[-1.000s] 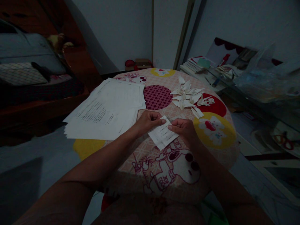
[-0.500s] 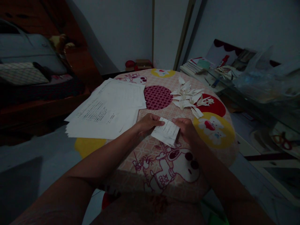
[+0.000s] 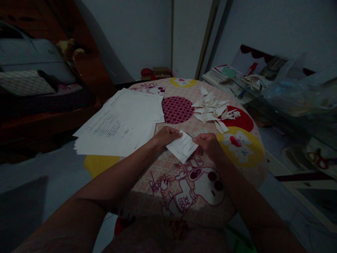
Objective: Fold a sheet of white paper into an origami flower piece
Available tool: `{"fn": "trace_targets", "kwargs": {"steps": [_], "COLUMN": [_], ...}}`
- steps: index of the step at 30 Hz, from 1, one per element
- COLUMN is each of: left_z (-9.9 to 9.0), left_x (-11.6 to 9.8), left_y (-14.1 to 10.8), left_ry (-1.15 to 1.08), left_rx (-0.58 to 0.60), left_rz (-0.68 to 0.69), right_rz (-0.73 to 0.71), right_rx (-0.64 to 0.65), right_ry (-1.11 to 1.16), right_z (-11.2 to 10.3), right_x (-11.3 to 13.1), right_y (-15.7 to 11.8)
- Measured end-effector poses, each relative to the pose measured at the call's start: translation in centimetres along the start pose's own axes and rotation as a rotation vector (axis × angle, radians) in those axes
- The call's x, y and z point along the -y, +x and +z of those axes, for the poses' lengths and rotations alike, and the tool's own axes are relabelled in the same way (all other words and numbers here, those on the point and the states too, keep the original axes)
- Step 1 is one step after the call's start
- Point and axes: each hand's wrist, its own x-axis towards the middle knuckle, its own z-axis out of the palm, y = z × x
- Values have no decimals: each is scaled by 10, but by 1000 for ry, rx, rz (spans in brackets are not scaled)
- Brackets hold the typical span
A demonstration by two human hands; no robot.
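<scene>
A small folded sheet of printed white paper [image 3: 183,147] is held over the round table, tilted with one corner toward me. My left hand [image 3: 167,136] pinches its upper left edge, thumb on top. At its right corner my right hand [image 3: 207,143] grips the paper between thumb and fingers. Left of my hands lies a spread stack of large printed sheets [image 3: 118,123]. Beyond my right hand, several folded white paper shapes [image 3: 210,109] with pointed tips lie in a cluster.
A patterned cloth [image 3: 155,179] covers the round table. On the right stands a glass-topped cabinet with a plastic bag [image 3: 292,91], papers and red-handled scissors [image 3: 317,160]. A wooden seat [image 3: 88,75] with bags is at the left; small boxes [image 3: 161,72] sit behind the table.
The folded paper has shifted slightly left and turned, with a corner now pointing toward me. My right hand has moved a little left and its fingers have shifted along the paper.
</scene>
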Motion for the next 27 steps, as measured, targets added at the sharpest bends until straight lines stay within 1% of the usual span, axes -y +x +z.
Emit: {"fn": "trace_targets", "kwargs": {"steps": [2,5,7,10,13,15,18,20,22,24,27], "left_z": [2,4,5,2,-3,-5,-5,-4,-4,-5,-5], "left_x": [2,4,5,6,7,8,6,6,6,8,10], "left_y": [1,2,3,7,11,13,15,16,17,17,17], "left_ry": [38,92,119,167,303,480,764,878,942,1006,1131], "left_rx": [-2,42,49,22,-20,-103,-235,-268,-263,-248,-243], "left_rz": [27,71,103,160,216,276,383,427,450,487,580], "right_rz": [7,0,-14,-11,-25,-83,-155,-160,-174,-210,-223], "right_rx": [39,93,63,-69,-176,-215,-250,-244,-221,-188,-93], "right_ry": [1,39,42,-34,-255,-486,-859,-1020,-1083,-1089,-1061], "right_z": [1,3,2,-3,-10,-12,-10,-8,-6,-7,-10], "right_x": [-1,-5,-9,-14,-17,-19,-17,-15,-14,-13,-10], "right_y": [0,2,6,11,16,17,16,14,12,11,10]}}
